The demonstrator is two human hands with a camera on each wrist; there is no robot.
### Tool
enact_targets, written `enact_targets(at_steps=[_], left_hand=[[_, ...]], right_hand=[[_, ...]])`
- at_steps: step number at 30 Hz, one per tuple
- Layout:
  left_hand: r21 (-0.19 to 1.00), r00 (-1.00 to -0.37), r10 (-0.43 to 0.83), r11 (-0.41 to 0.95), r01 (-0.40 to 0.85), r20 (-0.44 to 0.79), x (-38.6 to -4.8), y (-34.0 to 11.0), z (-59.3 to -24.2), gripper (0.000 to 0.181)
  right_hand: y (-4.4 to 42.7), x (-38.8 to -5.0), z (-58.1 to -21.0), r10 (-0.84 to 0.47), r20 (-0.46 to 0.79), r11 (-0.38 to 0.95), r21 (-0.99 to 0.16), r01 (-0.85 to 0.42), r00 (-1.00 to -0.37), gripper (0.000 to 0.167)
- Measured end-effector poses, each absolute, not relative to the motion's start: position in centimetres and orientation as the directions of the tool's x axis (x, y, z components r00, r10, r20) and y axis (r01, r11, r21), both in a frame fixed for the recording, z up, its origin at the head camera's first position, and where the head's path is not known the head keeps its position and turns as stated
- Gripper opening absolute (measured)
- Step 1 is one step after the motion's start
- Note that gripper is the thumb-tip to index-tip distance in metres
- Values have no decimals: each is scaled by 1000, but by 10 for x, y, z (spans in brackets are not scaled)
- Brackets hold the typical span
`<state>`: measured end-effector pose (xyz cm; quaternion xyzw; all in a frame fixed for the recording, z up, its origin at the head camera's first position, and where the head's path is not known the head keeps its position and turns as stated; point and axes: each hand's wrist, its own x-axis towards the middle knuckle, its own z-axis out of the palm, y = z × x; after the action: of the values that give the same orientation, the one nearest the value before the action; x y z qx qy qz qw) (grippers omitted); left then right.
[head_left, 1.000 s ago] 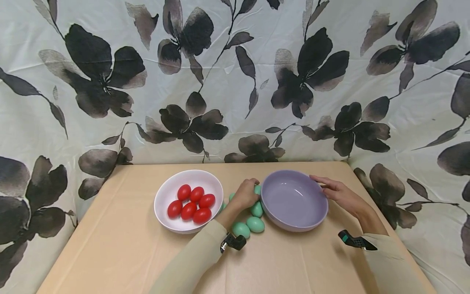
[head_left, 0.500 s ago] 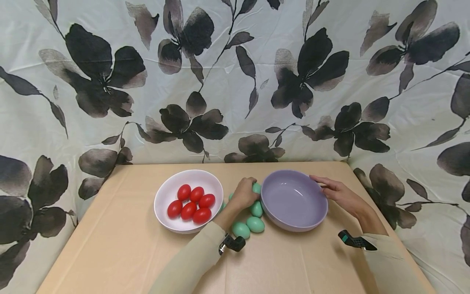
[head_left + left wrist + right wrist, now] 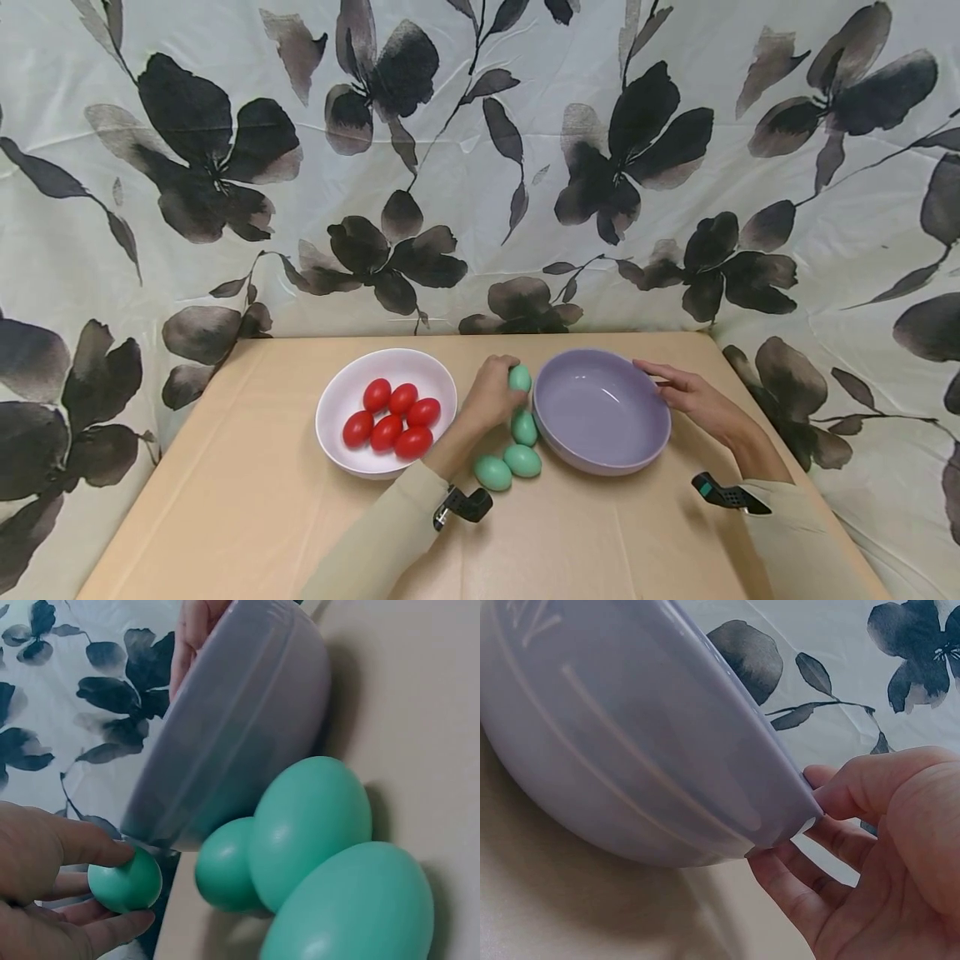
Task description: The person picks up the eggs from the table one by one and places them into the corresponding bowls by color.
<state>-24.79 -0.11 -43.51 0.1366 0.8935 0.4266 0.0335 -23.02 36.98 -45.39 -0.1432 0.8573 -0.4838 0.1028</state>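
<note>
On the table (image 3: pixel 225 517), only head view shows inside the purple bowl (image 3: pixel 602 410).

The tan table (image 3: pixel 232 533) bears 2 bowls (image 3: pixel 600 412) and green eggs (image 3: pixel 522 461).

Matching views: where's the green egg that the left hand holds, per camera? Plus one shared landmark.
Head: green egg below and slightly right of centre, at the left hand's fingers, just left of the purple bowl.
Left wrist: green egg at lower left, held in the fingers.
Right wrist: not in it.
Shared landmark: the purple bowl; right of centre in head, upper middle in left wrist, upper left in right wrist.
</note>
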Motion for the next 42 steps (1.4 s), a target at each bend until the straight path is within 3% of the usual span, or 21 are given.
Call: enact_targets(at_steps=[18, 42], left_hand=[[823, -925, 366, 491, 286, 104, -246, -21, -410, 55], [822, -847, 505, 403, 402, 166, -238, -12, -394, 52]], right_hand=[[370, -230, -452, -352, -37, 484, -862, -148, -935, 49], [369, -228, -450, -360, -44, 464, -875, -138, -932, 49]])
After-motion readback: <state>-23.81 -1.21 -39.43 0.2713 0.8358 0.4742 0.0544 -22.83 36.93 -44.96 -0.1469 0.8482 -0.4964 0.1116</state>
